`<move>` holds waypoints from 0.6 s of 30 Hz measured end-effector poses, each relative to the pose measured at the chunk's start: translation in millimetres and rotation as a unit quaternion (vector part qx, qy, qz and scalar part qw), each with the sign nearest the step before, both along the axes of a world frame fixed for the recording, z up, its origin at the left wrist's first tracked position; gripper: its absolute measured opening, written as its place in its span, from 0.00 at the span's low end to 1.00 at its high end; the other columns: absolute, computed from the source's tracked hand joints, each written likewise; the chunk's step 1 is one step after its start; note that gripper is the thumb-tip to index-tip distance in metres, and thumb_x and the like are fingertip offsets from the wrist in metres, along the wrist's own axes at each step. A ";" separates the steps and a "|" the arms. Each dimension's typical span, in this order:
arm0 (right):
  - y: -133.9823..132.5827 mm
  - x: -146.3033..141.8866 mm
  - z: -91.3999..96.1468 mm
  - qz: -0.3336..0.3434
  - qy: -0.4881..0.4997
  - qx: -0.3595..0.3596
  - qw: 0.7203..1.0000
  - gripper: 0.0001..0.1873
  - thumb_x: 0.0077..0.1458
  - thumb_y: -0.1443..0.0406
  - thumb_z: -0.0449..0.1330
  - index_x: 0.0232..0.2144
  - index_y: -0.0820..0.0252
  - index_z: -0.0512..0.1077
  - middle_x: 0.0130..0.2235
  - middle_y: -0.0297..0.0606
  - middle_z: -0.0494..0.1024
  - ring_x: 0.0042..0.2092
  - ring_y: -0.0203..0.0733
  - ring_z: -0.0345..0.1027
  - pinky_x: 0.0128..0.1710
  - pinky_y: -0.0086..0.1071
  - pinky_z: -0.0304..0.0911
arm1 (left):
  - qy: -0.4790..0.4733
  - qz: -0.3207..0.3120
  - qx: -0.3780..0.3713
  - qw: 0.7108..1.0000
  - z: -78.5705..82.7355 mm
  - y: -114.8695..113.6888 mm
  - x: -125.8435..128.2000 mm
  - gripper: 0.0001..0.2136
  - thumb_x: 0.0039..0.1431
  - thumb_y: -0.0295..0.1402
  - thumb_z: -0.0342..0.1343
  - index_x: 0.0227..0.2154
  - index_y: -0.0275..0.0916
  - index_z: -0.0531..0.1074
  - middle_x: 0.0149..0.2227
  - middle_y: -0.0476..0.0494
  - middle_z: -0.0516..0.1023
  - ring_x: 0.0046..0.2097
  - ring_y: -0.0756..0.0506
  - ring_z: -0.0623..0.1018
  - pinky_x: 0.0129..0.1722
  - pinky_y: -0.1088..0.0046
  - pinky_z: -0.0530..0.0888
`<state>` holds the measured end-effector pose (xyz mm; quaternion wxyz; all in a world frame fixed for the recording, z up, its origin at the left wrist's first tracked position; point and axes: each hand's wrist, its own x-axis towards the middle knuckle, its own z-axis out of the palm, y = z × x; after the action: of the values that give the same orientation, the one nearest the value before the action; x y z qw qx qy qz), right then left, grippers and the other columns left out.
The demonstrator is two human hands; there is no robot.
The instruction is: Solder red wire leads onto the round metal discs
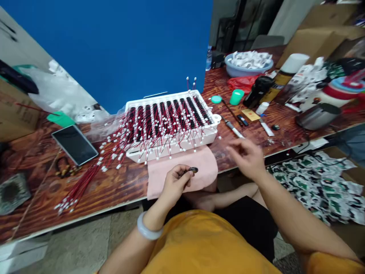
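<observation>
My left hand [177, 182] is closed, pinching a small round dark disc [194, 169] between thumb and fingers over a pink cloth [182, 171]. My right hand [248, 156] is above the table's front edge, fingers loosely bent and apart, with nothing visible in them. Closest to it lies a soldering iron [234, 130], its pale end pointing toward the hand. Beyond the cloth stands a white tray [171, 152] with rows of black parts. Red and black wires [159, 123] with white connectors spread over the tray and its left side.
A blue board [119, 45] stands behind the tray. Leftward are a phone [74, 144] and a bundle of red wires [81, 184]. Rightward are a green-lidded jar [236, 97], a blue basin [248, 70] of white pieces, a metal cup [318, 116] and, below, a heaped box [316, 182].
</observation>
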<state>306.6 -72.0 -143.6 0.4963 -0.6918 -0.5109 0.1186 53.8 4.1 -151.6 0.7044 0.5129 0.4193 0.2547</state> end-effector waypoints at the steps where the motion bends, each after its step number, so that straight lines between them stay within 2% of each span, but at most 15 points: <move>1: -5.9 -21.3 2.1 0.061 0.017 0.000 0.998 0.17 0.60 0.50 0.62 0.39 0.57 0.77 0.37 0.40 0.75 0.35 0.40 0.67 0.34 0.34 0.65 | -0.001 0.000 -0.012 1.000 0.6 -0.3 0.7 0.19 0.47 0.46 0.66 0.34 0.36 0.71 0.27 0.48 0.75 0.22 0.55 0.67 0.21 0.80 0.59; 2: -9.9 -40.7 2.8 0.118 0.034 -0.007 0.992 0.15 0.60 0.51 0.63 0.39 0.56 0.77 0.37 0.40 0.76 0.34 0.40 0.68 0.32 0.32 0.65 | -0.004 -0.002 -0.022 1.000 1.3 -0.6 1.3 0.20 0.47 0.46 0.66 0.34 0.36 0.70 0.29 0.48 0.76 0.21 0.55 0.67 0.20 0.80 0.59; 4: -11.5 -71.0 -0.5 0.179 0.064 -0.014 0.982 0.15 0.61 0.53 0.62 0.43 0.55 0.77 0.38 0.39 0.77 0.35 0.39 0.70 0.32 0.30 0.66 | -0.012 -0.010 -0.034 0.999 2.6 -1.4 1.9 0.20 0.46 0.46 0.66 0.34 0.36 0.70 0.28 0.48 0.76 0.21 0.55 0.67 0.20 0.80 0.59; 7: -4.4 -92.5 -13.3 0.195 0.096 -0.021 0.976 0.13 0.64 0.55 0.60 0.39 0.58 0.76 0.37 0.38 0.77 0.36 0.37 0.71 0.35 0.29 0.67 | -0.026 -0.028 -0.033 0.999 3.4 -1.1 0.4 0.19 0.47 0.46 0.66 0.33 0.36 0.70 0.25 0.51 0.73 0.20 0.56 0.66 0.21 0.80 0.61; 10: 1.5 -92.9 -26.2 0.193 0.115 -0.043 0.973 0.16 0.66 0.53 0.57 0.38 0.60 0.74 0.35 0.39 0.77 0.36 0.38 0.71 0.36 0.29 0.68 | -0.032 -0.041 -0.015 0.999 2.1 2.5 -5.9 0.21 0.46 0.47 0.67 0.34 0.34 0.72 0.26 0.50 0.74 0.22 0.55 0.67 0.22 0.79 0.63; 13: 3.8 -83.8 -33.0 0.196 0.116 -0.073 0.971 0.20 0.68 0.51 0.53 0.43 0.62 0.74 0.35 0.41 0.78 0.35 0.40 0.72 0.34 0.30 0.68 | -0.023 -0.033 0.007 0.999 0.5 8.6 -16.9 0.23 0.46 0.46 0.68 0.39 0.33 0.74 0.29 0.49 0.74 0.24 0.55 0.68 0.25 0.78 0.65; 18: 19.7 -57.6 -25.8 0.243 0.072 -0.134 0.958 0.18 0.66 0.54 0.55 0.47 0.61 0.75 0.43 0.44 0.77 0.42 0.44 0.72 0.42 0.35 0.69 | -0.002 0.006 0.028 1.000 -4.1 18.4 -37.9 0.22 0.48 0.41 0.68 0.41 0.35 0.70 0.31 0.50 0.74 0.27 0.55 0.69 0.28 0.79 0.65</move>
<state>249.0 -52.4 -169.4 0.3908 -0.5965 -0.6062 0.3521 15.9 22.5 -155.7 0.6892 0.5294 0.4135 0.2715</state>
